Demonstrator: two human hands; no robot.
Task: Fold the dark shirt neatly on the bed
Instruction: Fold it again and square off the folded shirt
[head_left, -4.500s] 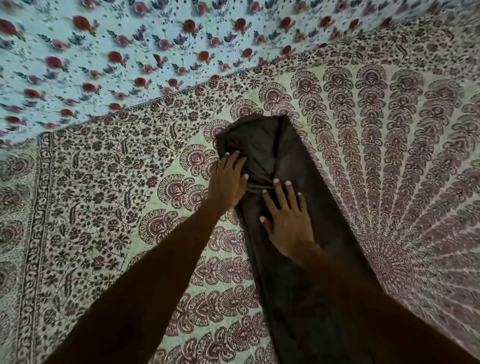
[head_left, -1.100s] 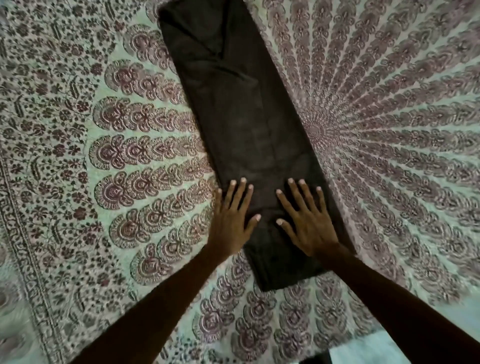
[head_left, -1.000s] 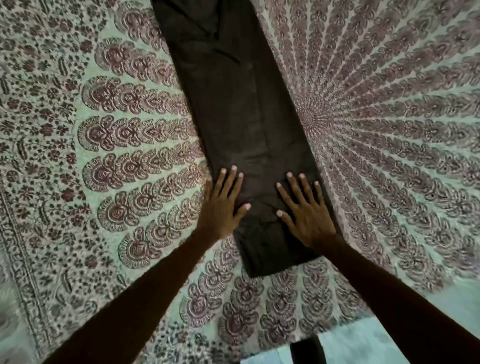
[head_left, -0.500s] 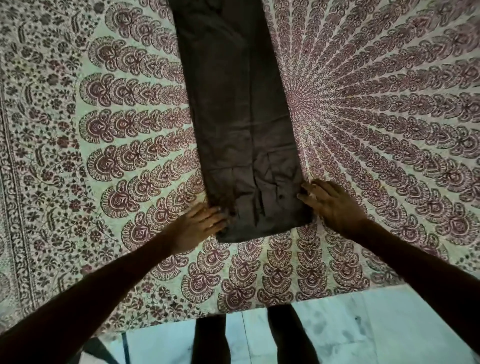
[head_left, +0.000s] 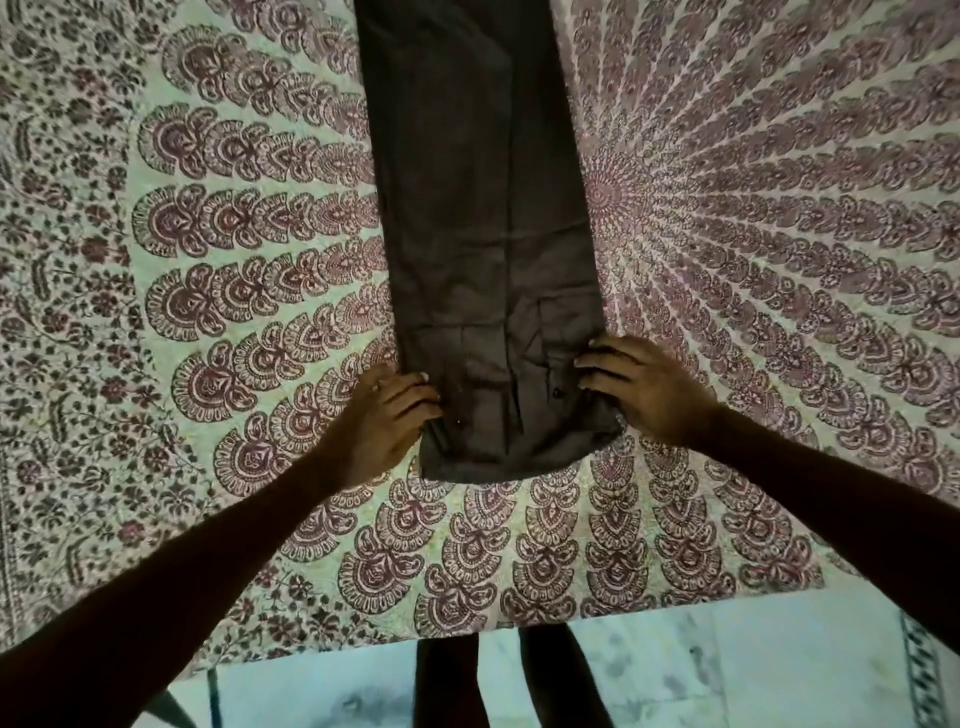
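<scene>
The dark shirt (head_left: 483, 223) lies on the bed as a long narrow strip, running from the top edge of the view down to its near end. My left hand (head_left: 382, 426) grips the near left corner of that end, fingers curled over the cloth. My right hand (head_left: 644, 389) grips the near right corner the same way. The near end is slightly bunched and lifted between my hands. The shirt's far end is out of view.
The bed is covered by a patterned sheet (head_left: 234, 291) with maroon fan motifs. Its near edge (head_left: 519, 629) runs across the bottom. Below it I see pale marble floor (head_left: 727, 675) and my own legs (head_left: 493, 680).
My hands slid down from pressing flat on the shirt to its near end, then closed on the two near corners. My view dropped, bringing the bed edge and floor in.
</scene>
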